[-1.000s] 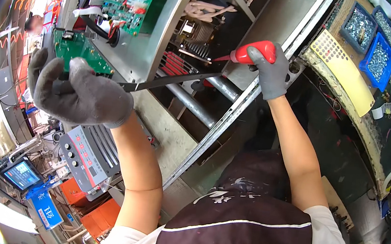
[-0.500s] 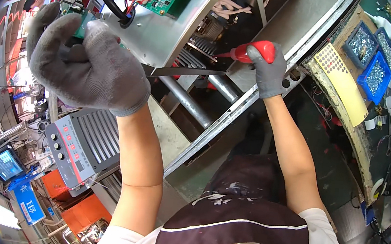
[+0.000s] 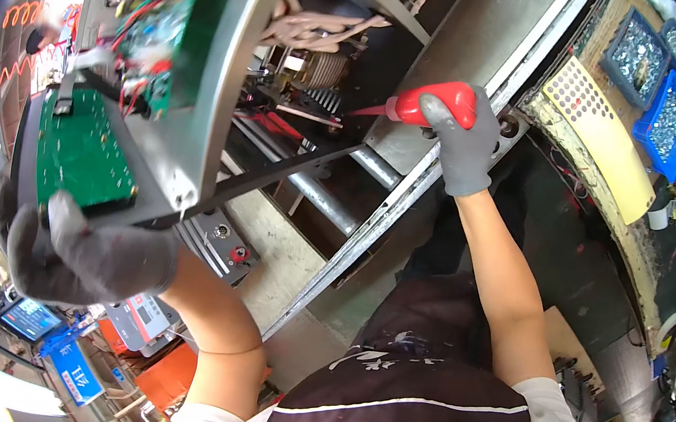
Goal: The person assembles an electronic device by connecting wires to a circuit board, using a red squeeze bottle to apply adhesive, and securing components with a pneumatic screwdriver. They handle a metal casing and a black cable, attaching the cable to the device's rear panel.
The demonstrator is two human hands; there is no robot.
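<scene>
My right hand (image 3: 468,151), in a grey glove, is wrapped round a red pistol-shaped screwdriver (image 3: 444,102). Its thin tip points left, towards the open metal chassis (image 3: 245,39). At the lower left, my gloved left hand (image 3: 92,257) curls round the near end of a black panel (image 3: 151,188) on the chassis, thumb by a green circuit board (image 3: 86,148). Part of its grip is hidden. Another green board with red and green wires (image 3: 159,54) stands blurred inside the frame, and pinkish cables (image 3: 318,30) lie beyond it.
Metal rollers (image 3: 314,195) and a steel rail (image 3: 407,194) run below the chassis. At right, a bench carries a yellow perforated sheet (image 3: 604,138) and blue bins of screws (image 3: 667,125). A grey machine with a control panel (image 3: 143,318) stands at lower left, near a lit screen (image 3: 29,318).
The chassis has turned and shifted, bringing the green board on its black panel into view. My left hand has moved down and left to that panel. My right hand still holds the screwdriver.
</scene>
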